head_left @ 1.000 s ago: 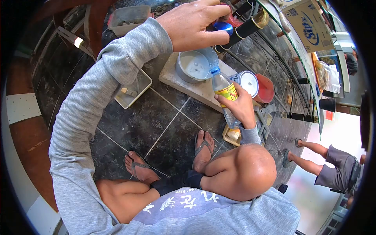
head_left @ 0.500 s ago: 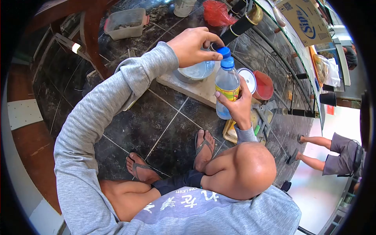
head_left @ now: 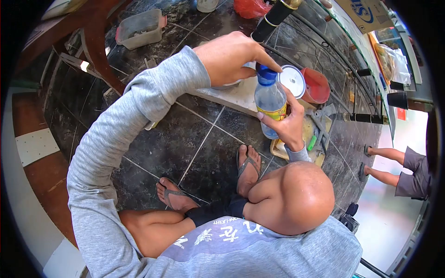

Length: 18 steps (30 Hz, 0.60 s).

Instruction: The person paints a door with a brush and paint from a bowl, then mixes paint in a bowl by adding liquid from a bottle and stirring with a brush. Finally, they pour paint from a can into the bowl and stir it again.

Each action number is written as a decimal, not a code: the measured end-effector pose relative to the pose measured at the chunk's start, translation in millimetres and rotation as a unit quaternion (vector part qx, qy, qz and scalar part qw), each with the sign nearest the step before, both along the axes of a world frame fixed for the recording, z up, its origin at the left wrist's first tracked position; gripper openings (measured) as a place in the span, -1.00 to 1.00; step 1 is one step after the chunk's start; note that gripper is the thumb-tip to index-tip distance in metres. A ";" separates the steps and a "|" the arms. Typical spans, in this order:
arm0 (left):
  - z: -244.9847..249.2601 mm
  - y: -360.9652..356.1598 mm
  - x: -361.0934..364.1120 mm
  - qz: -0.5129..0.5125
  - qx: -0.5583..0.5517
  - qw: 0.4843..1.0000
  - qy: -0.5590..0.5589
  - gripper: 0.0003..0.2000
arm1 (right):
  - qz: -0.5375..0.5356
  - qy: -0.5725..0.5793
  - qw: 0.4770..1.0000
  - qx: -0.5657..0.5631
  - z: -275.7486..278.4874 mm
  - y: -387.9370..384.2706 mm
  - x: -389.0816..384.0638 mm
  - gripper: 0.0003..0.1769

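Note:
A clear plastic bottle (head_left: 270, 98) with a yellow label stands nearly upright in front of me, and my right hand (head_left: 291, 121) is wrapped round its lower half. The thumb presses on the label from the near side. At the top, my left hand (head_left: 232, 58) reaches over from the left and grips a blue bottle cap (head_left: 265, 73) between thumb and fingers. The cap sits on the bottle's neck, partly covered by those fingers. Behind my left hand, a pale block (head_left: 229, 99) lies on the floor, with a bowl on it mostly hidden.
A white round lid (head_left: 292, 81) and a red container (head_left: 316, 85) are just beyond the bottle. Tools lie on a yellowish tray (head_left: 303, 143) by my right knee. A clear plastic tub (head_left: 140, 32) stands at the back left. A person's legs (head_left: 388, 167) show at right.
My left hand has lowered the blue cap from just above the bottle's mouth onto its neck. My right hand keeps its hold on the bottle. The whole view has shifted slightly.

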<state>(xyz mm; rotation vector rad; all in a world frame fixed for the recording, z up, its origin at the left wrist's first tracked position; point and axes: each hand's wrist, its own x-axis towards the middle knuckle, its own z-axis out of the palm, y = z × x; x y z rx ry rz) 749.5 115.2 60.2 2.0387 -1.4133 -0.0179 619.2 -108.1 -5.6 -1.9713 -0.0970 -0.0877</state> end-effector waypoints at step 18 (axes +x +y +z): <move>18.8 60.6 8.2 0.083 0.023 0.986 0.139 -0.66 | -0.124 -0.252 0.946 0.164 -26.9 -77.5 -53.0 0.13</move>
